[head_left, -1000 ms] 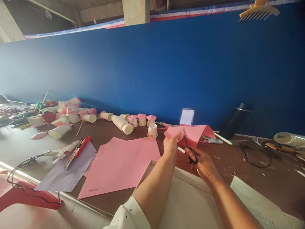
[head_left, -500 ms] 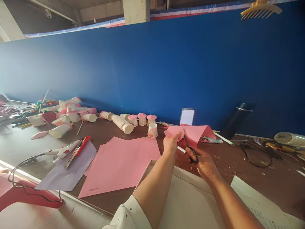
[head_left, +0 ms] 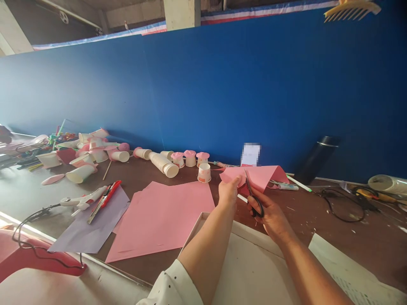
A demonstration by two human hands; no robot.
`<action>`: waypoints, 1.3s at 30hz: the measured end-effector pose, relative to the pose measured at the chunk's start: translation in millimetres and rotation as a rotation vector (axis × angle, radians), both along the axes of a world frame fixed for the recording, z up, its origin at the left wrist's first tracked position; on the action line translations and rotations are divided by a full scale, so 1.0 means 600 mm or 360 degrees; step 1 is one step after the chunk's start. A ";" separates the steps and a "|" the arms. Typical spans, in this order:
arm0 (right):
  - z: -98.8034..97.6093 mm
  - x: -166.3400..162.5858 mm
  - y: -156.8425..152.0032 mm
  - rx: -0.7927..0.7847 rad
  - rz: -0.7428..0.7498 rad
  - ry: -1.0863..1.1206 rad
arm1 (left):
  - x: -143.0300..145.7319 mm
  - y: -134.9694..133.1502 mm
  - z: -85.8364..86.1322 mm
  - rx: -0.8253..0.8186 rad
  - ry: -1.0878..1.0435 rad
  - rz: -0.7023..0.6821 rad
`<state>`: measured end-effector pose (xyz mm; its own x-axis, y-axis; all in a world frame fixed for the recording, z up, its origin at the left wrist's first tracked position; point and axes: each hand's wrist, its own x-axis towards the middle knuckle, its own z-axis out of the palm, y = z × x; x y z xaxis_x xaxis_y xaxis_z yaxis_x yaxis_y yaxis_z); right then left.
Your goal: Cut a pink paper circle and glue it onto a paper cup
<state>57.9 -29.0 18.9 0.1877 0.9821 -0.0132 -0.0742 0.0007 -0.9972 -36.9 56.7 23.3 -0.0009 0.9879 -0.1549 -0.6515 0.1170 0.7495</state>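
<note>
A sheet of pink paper (head_left: 263,178) is held up over the table, curved, with its right part bent over. My left hand (head_left: 228,190) pinches its left edge between thumb and fingers. In my right hand (head_left: 270,212) is a pair of black-handled scissors (head_left: 258,207), my fingers in the loops. The blades point away from me and lie across the paper close to my left thumb. Beneath the hands a white stick-like thing (head_left: 242,198) shows in part. An upright paper cup (head_left: 204,173) stands just left of the paper.
Pink sheets (head_left: 165,220) lie to the left, beside a purple sheet (head_left: 95,228) bearing a red utility knife (head_left: 104,201) and a glue gun (head_left: 84,199). Paper cups (head_left: 162,164) crowd the back. A white box (head_left: 254,262) sits below my arms; a black bottle (head_left: 318,156) leans right.
The scissors and paper hold nearly the same place, with only a slight shift of the blades. The whole view has moved a little.
</note>
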 end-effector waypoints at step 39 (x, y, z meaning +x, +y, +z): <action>-0.015 0.023 0.009 0.0051 0.0033 -0.0286 | -0.015 -0.016 0.030 -0.0135 0.0118 -0.0181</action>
<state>71.9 -23.8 10.2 0.1640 0.9852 0.0497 0.1048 0.0327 -0.9940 -45.7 47.0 41.1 0.0956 0.9657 -0.2413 -0.5740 0.2515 0.7793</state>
